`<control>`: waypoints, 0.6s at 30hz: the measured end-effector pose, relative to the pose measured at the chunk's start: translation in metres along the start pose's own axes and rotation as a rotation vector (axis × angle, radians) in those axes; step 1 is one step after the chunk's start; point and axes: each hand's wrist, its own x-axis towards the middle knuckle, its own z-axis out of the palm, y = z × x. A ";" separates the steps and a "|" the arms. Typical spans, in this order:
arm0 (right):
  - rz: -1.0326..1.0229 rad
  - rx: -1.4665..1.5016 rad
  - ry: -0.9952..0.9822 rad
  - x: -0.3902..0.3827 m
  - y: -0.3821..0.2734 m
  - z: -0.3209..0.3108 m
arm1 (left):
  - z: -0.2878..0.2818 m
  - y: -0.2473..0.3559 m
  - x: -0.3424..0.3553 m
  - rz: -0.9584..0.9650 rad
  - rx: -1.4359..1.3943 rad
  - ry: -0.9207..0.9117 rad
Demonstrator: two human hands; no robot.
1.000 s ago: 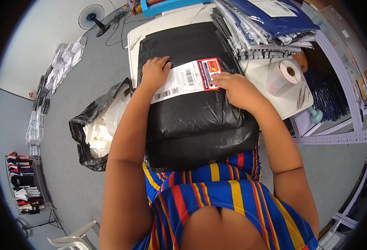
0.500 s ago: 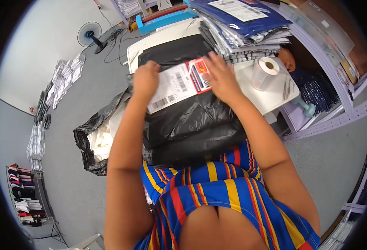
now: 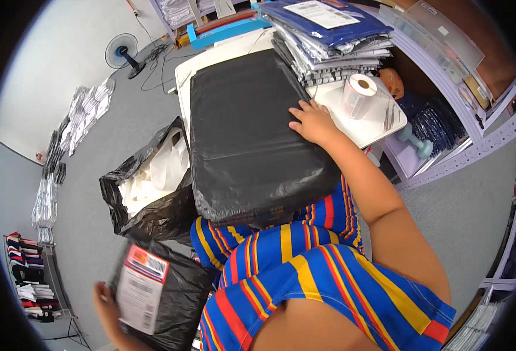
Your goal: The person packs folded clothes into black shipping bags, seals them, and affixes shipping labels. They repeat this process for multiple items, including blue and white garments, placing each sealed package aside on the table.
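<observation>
At the near left, the person's left hand (image 3: pixel 105 301), blurred, was at the left edge of a black package (image 3: pixel 190 286) with a red-and-white label (image 3: pixel 143 289), while the right hand (image 3: pixel 315 123) rested, fingers spread, on the right edge of a black plastic stack (image 3: pixel 246 111). A label roll (image 3: pixel 358 102) stood on the white table (image 3: pixel 389 124) to the right, near a pile of bagged parcels (image 3: pixel 334 41) at the far right. Left of the stack sat an open black bag (image 3: pixel 167 219) with white scraps (image 3: pixel 146 190) inside.
</observation>
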 end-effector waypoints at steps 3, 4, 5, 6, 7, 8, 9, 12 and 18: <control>-0.267 0.326 0.372 0.014 -0.015 -0.065 | 0.067 -0.045 -0.041 -0.036 0.194 -0.065; -0.297 0.364 0.515 0.020 -0.023 -0.102 | 0.084 -0.013 -0.040 -0.132 -0.029 -0.085; -0.311 0.222 0.686 0.035 -0.020 -0.122 | 0.111 -0.007 -0.035 -0.060 -0.159 -0.001; -0.331 0.156 0.783 0.059 -0.007 -0.133 | 0.128 0.027 -0.023 0.124 -0.061 0.031; -0.289 0.024 0.777 0.083 0.001 -0.146 | 0.140 0.065 -0.009 0.163 -0.160 -0.016; -0.041 -0.195 0.634 0.099 0.003 -0.152 | 0.143 0.105 0.002 0.316 -0.155 -0.020; 0.140 -0.274 0.467 0.113 0.018 -0.156 | 0.147 0.151 0.018 0.417 -0.194 -0.024; 0.322 -0.212 -0.065 0.126 0.022 -0.172 | 0.151 0.234 0.042 0.657 -0.279 0.006; -0.120 -0.014 0.457 0.076 0.015 -0.138 | 0.175 0.326 0.060 0.943 -0.431 -0.195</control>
